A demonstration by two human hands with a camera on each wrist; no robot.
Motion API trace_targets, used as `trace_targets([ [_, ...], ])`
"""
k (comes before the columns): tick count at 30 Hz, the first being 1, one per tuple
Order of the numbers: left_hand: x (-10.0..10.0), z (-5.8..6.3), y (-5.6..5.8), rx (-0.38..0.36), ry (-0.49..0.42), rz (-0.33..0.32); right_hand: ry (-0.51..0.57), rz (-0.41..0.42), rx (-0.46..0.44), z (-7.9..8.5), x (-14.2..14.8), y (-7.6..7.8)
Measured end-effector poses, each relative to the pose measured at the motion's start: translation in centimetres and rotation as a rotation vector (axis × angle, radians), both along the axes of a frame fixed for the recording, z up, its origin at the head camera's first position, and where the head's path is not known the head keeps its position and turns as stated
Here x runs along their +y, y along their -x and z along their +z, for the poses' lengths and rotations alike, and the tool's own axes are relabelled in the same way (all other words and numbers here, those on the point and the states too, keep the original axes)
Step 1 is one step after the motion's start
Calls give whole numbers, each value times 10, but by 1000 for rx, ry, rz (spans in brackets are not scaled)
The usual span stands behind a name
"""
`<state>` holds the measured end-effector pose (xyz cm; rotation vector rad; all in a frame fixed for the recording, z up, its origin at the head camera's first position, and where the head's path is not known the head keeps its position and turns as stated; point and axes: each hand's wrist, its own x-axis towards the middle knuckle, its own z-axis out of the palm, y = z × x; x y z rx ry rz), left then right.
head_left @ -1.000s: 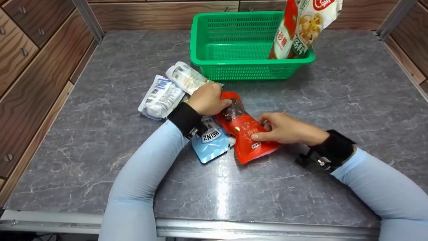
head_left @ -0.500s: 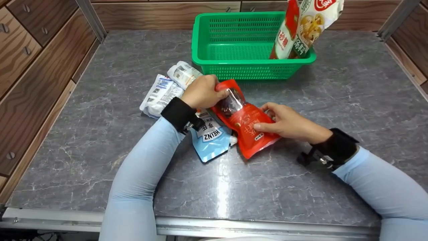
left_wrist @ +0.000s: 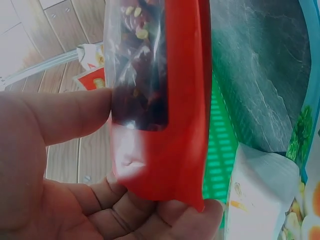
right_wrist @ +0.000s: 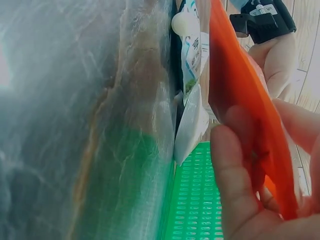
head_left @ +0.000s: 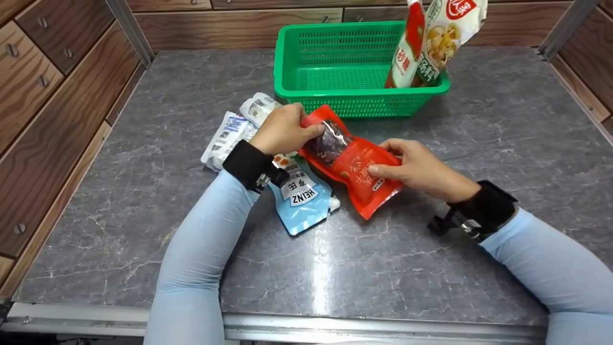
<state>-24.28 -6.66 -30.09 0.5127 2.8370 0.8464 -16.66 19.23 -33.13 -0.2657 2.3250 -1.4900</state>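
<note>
From my console I had the red pouch (head_left: pixel 357 165) clamped in left hand (head_left: pixel 282 130) and right hand (head_left: pixel 421 171), long axis slanting between their fingers; the green basket (head_left: pixel 354 104) stood beyond, nearer the left.

Bright glare streak on tabletop (head_left: pixel 320 282); wrist views hazy, soft.

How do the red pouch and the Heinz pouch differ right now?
The red pouch is held up by the left hand and right hand; the Heinz pouch lies on the table. The red pouch has a clear window showing dark contents; the Heinz pouch shows printing. The Heinz pouch is light blue and white, the red pouch mostly red. Both are glossy packs.
</note>
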Motion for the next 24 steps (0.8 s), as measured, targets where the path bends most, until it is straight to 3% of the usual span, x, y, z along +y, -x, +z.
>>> trace_targets([
  [6, -1, 0, 0, -109, -106, -10, 75, 6, -45, -15, 8, 10],
  [12, -1, -3, 2, -199, -222, -73, 154, 50, -117, -22, 9, 13],
  [19, -1, -3, 2, -252, -188, -97, 161, 87, -133, -23, 8, 13],
  [24, -1, -1, 2, -306, -258, -94, 176, 85, -122, -21, 9, 12],
])
